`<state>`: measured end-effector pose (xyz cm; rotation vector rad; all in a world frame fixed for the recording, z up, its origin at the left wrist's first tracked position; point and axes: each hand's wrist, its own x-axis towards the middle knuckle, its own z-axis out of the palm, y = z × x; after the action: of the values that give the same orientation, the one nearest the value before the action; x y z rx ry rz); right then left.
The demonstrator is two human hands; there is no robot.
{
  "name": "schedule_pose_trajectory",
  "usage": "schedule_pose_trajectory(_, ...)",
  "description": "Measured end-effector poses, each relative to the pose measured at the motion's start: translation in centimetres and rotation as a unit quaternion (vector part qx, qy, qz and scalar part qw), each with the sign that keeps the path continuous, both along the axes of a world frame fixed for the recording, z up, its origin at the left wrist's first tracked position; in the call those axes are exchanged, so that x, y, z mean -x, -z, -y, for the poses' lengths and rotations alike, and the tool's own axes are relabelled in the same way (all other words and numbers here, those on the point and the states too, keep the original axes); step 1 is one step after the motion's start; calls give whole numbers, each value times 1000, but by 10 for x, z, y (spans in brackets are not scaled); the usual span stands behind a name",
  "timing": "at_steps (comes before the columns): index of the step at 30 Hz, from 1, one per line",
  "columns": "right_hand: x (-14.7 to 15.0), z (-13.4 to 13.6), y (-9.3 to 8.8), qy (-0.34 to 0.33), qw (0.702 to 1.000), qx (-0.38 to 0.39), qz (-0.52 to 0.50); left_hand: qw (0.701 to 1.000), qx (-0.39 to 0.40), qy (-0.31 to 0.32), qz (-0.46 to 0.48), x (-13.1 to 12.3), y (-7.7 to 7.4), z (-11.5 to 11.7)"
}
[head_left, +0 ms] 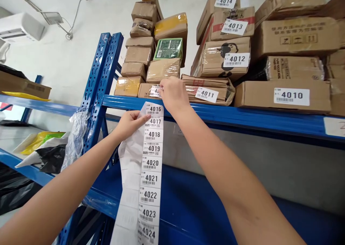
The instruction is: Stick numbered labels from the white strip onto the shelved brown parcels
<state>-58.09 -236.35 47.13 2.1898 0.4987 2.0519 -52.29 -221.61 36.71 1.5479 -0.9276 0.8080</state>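
My left hand [132, 124] pinches the top of a long strip of numbered barcode labels [152, 162]. The strip hangs down, with 4016 at its top edge and a folded white length behind it. My right hand [175, 95] is closed at a white label [155, 91] on the front of a small cardboard box [144, 90], on the shelf's lower row. The fingers cover part of that label's number. Right of this hand lies a flat carton [225, 90] bearing label 4011.
A blue metal shelf [258, 117] carries stacked parcels, several with labels such as the 4012 box [210, 54] and the 4010 box [253, 95]. A perforated blue upright [94, 72] stands left. Plastic-wrapped packages [51, 151] lie on another rack. An air conditioner [21, 27] hangs on the wall.
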Motion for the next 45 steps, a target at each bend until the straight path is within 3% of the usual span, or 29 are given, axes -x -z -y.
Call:
schedule_pose_trajectory(3, 8, -2, 1, 19, 998, -14, 62, 1000, 5, -8, 20, 0, -1, 0)
schedule_pose_trajectory(8, 11, 16, -4, -33, 990, 126, -47, 998, 22, -7, 53, 1, -1, 1)
schedule_pose_trajectory(12, 17, 29, 2, -170, 980, 95, -44, 998, 15, 3, 56, 2, -3, -1)
schedule_pose_trajectory(15, 20, 31, 14, -242, 953, 103, -148, 997, 21, 11, 76, 5, -7, 0)
schedule_pose_trajectory(18, 15, 32, 26, -282, 931, 88, -215, 994, 31, 77, 76, 8, -9, 6)
schedule_pose_trajectory(21, 7, 32, 32, -332, 918, 41, -211, 987, 61, 141, 36, 11, -12, 13)
schedule_pose_trajectory(25, 5, 28, 30, -384, 903, -16, -190, 986, 130, 103, 20, 13, -18, 22)
schedule_pose_trajectory(29, 9, 18, 11, -355, 928, -8, -112, 981, 177, 57, 58, 15, -26, 26)
schedule_pose_trajectory(35, -11, 12, -59, -247, 969, -4, 20, 990, 120, 43, 58, 20, -24, 26)
schedule_pose_trajectory(38, -17, 11, -79, -203, 978, 1, 43, 989, 119, 55, 65, 20, -20, 22)
schedule_pose_trajectory(40, -10, 9, -76, -198, 978, -9, 68, 987, 126, 70, 76, 17, -20, 19)
schedule_pose_trajectory(42, 4, 8, -61, -218, 974, -5, 60, 984, 135, 81, 82, 14, -21, 15)
schedule_pose_trajectory(45, 23, 12, -30, -263, 960, 56, -74, 980, 146, 114, 68, 12, -23, 12)
